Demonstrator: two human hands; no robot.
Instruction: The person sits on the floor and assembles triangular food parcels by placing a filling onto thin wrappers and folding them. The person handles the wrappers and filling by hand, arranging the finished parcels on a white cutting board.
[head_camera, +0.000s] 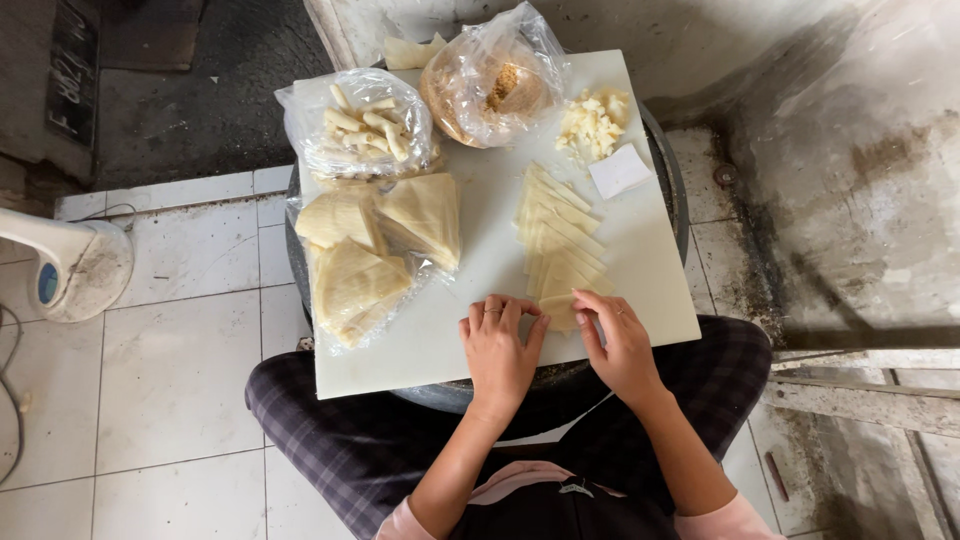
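— Where are the hands?
— Left hand (500, 350) and right hand (620, 345) pinch a pale wrapper sheet (558, 310), fingers clamped on it, at the white board's (470, 300) near edge.
— And beside it?
— A fanned row of sheets (555, 235).

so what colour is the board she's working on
White, a plain square board under both hands; the head view shows it.

A white cutting board (660, 290) rests on a round dark drum (672, 170). On it lie three clear plastic bags — folded triangles (370, 250), short pale sticks (362, 125), brown crumbs (495, 88) — plus pale cubes (592, 125) and a white paper slip (620, 171). A white appliance (65, 265) stands on the tiled floor (180, 380).
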